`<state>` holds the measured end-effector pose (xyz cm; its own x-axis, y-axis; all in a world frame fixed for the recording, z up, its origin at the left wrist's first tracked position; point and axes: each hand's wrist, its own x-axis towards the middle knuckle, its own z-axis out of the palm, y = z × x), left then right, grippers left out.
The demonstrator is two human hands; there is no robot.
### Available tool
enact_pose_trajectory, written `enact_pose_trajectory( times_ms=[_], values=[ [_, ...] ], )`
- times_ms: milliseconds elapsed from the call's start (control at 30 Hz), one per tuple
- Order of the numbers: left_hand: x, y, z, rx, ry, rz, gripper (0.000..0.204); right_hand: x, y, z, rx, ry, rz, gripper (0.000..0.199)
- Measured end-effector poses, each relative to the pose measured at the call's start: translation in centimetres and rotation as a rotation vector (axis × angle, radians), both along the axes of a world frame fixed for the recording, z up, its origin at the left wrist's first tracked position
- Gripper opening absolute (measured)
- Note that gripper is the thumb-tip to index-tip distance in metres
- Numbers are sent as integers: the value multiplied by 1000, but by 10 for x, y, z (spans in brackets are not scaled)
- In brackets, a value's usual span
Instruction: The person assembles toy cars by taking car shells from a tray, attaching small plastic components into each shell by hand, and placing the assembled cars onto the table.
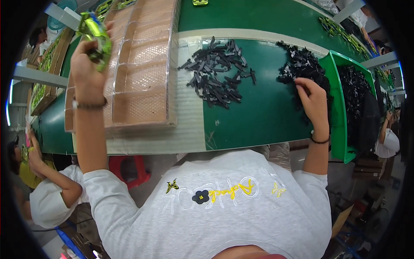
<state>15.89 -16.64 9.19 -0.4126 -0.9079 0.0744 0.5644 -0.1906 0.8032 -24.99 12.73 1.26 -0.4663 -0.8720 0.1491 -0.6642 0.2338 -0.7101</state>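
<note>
My left hand is raised over the far left of a clear plastic tray, its fingers closed round a lime-green toy car body. Motion smears the car body somewhat. At the right, my right hand has its thumb and fingers pinched together at the near edge of a heap of small black plastic parts. Whatever lies between those fingertips is too small to make out. Between my hands, a looser pile of long black plastic pieces is spread on the green table.
A green crate full of black parts stands to the right. Beyond the table's pale divider, another lime-green car body lies on a green surface. Several co-workers sit at both sides; a red stool is under the table at left.
</note>
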Motion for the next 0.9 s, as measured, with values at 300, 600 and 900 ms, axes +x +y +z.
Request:
enact_pose_trajectory(
  times_ms=[300,600,900],
  values=[
    [-146,163,-42,486,131,-339,32,6,-38,5,84,790,379,30],
    [-176,158,-104,382,-10,-300,41,0,-47,-2,128,529,525,29],
    [-166,150,-101,346,92,-452,37,46,-43,27,-158,-315,441,17]
  ],
)
